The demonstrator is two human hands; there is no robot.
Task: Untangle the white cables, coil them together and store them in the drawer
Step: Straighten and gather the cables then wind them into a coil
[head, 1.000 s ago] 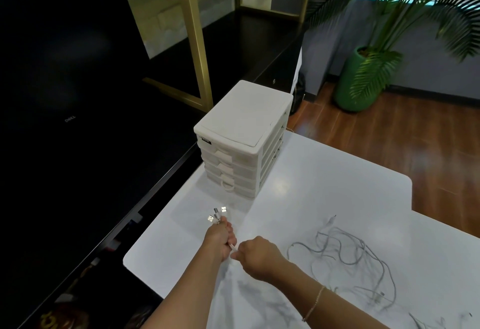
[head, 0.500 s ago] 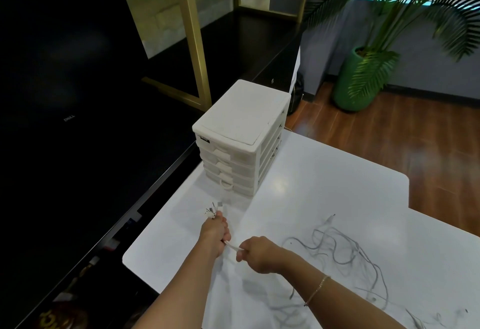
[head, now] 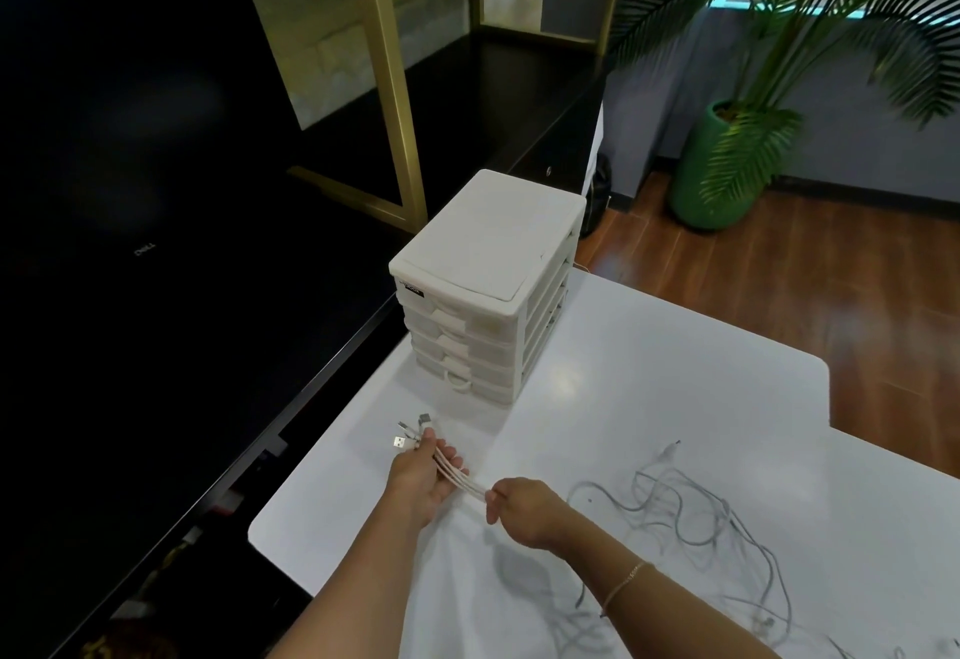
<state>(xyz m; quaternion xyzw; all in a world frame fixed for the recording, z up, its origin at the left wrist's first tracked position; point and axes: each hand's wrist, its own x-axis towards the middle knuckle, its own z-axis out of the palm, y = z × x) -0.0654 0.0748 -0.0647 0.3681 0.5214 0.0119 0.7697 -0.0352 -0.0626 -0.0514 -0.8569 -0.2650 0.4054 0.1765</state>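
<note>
Left hand (head: 423, 484) grips the white cables (head: 460, 481) near their plugs (head: 410, 432); your right hand (head: 522, 510) pinches the same bundle just beside it. Bundle's long axis runs hand to hand, plugs pointing away toward the drawer unit (head: 483, 294). Loose lengths trail right across the table (head: 649, 372), nearer your right hand.

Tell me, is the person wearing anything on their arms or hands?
Both forearms are bare, with no sleeves and no gloves. The left hand wears nothing. Behind the right hand, on its wrist, sits a thin bracelet. No rings or watch show.
</note>
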